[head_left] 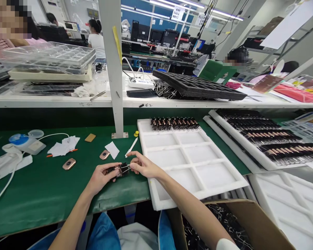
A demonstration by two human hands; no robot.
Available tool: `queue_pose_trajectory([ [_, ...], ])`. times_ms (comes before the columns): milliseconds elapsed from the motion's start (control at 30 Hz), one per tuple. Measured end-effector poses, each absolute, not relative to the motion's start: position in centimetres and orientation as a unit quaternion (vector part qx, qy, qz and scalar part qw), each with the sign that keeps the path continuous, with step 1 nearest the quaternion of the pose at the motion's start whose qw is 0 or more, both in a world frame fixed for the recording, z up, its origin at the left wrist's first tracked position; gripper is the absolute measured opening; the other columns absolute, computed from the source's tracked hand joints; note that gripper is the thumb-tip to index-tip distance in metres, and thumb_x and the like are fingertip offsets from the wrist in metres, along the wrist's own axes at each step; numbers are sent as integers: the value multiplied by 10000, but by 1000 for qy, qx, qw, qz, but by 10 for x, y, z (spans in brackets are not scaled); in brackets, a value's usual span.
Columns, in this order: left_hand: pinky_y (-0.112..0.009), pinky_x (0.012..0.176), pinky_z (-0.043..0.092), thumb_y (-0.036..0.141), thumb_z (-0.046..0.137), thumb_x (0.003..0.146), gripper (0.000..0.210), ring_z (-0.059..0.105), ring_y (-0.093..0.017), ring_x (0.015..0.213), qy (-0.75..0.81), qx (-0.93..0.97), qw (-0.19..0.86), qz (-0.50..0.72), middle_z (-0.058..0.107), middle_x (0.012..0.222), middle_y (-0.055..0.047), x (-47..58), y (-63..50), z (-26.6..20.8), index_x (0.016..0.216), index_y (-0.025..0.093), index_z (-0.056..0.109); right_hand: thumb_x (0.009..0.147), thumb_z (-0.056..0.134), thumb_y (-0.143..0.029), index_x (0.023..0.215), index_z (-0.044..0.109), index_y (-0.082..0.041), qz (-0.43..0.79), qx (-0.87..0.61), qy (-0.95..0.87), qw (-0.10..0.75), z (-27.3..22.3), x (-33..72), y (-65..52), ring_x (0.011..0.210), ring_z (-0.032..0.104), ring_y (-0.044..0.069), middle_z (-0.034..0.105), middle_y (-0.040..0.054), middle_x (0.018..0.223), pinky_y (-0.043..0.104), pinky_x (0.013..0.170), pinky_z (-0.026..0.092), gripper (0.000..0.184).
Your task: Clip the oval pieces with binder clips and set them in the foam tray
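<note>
**Clipped case point(117, 171) braced**

Left of the foam tray point(188, 155) lie two loose cases point(69, 164). Nearer it, the left hand point(100, 179) grasps the clipped case, seemingly bracing it while the right hand point(146, 166) pinches its wire handles point(126, 169). Clipped pieces point(173, 123) line the tray's far edge.

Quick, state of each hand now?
Left hand: closed, holding a watch case.
Right hand: closed, pinching the clip by its wire handles.

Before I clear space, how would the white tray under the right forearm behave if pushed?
The white tray looks foam-like, so probably light. Its thick ribs suggest stiffness. The clips at its far end might shift if jolted.
</note>
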State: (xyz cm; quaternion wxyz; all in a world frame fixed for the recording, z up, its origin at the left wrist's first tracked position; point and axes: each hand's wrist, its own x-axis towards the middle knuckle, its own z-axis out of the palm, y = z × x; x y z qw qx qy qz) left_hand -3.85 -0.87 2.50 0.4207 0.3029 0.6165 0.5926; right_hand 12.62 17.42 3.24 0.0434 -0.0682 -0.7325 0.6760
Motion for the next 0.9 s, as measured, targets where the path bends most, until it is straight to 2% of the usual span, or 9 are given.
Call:
queue_pose_trajectory([
  [233, -256, 444, 470, 425, 871, 700, 401, 593, -156, 497, 628, 302, 409, 589, 713, 675, -61, -41, -6, 25, 1008, 172, 833, 968, 580, -529, 1297, 465, -214, 681, -75, -726, 55, 30, 124, 174, 623, 511, 110, 565, -43, 772, 251, 592, 433, 470],
  [333, -230, 405, 409, 446, 872, 700, 439, 594, -156, 485, 634, 295, 410, 586, 704, 661, -64, -43, -4, 21, 1028, 158, 821, 958, 594, -534, 1242, 523, -203, 678, -82, -728, 58, 29, 122, 175, 641, 526, 110, 564, -39, 774, 253, 612, 446, 442],
  [400, -236, 421, 423, 447, 865, 718, 445, 598, -158, 497, 628, 302, 417, 583, 705, 671, -65, -45, -2, 19, 1051, 157, 810, 955, 595, -538, 1228, 561, -198, 674, -100, -730, 53, 32, 120, 176, 662, 550, 114, 584, -24, 801, 260, 632, 467, 437],
  [533, -297, 536, 538, 439, 851, 747, 412, 654, -211, 649, 597, 346, 433, 581, 724, 762, -79, -46, 7, 21, 1060, 176, 796, 912, 667, -530, 1248, 619, -207, 654, -112, -748, 4, 45, 114, 178, 694, 588, 119, 646, 13, 921, 255, 628, 497, 469],
  [633, -295, 530, 535, 468, 824, 771, 440, 666, -222, 689, 594, 373, 429, 569, 708, 816, -71, -45, 17, 31, 1110, 193, 764, 871, 723, -504, 1210, 650, -183, 673, -105, -731, -44, 51, 108, 185, 641, 597, 113, 671, 25, 919, 255, 599, 520, 472],
  [733, -286, 505, 510, 523, 763, 812, 549, 666, -192, 644, 613, 384, 397, 565, 709, 1009, -83, -51, 28, 41, 1264, 225, 671, 810, 775, -508, 1175, 636, -164, 747, -124, -651, -56, 53, 102, 195, 622, 642, 142, 674, 28, 855, 307, 633, 580, 521],
  [833, -318, 611, 550, 581, 643, 881, 619, 703, -213, 776, 634, 384, 328, 586, 670, 1252, -124, -66, 34, 42, 1395, 249, 552, 767, 769, -533, 1109, 631, -165, 758, -186, -625, 18, 56, 96, 209, 677, 691, 192, 702, 61, 865, 368, 691, 609, 521],
  [900, -346, 694, 561, 603, 582, 900, 610, 700, -237, 866, 690, 366, 240, 577, 663, 1272, -132, -79, 32, 33, 1381, 230, 558, 800, 690, -542, 1079, 636, -166, 698, -253, -661, 113, 60, 92, 223, 756, 715, 216, 727, 97, 943, 374, 722, 603, 471],
])
